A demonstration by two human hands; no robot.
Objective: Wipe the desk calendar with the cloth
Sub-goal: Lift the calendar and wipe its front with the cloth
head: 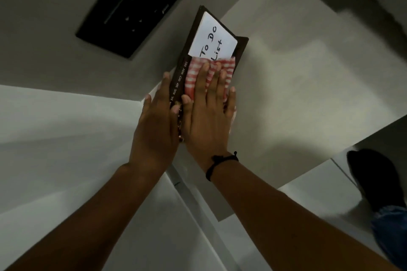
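A dark brown desk calendar lies near the middle of the view, with month names along its left strip and a white "To Do List" card on its upper part. A red and white checked cloth is spread over its lower part. My right hand lies flat on the cloth, fingers extended and pressing it against the calendar. My left hand rests against the calendar's left edge, its thumb on the month strip, steadying it. The calendar's lower end is hidden under both hands.
The calendar rests on a pale grey table top. A black flat device lies at the upper left. A dark shoe and a jeans leg show on the floor at the lower right.
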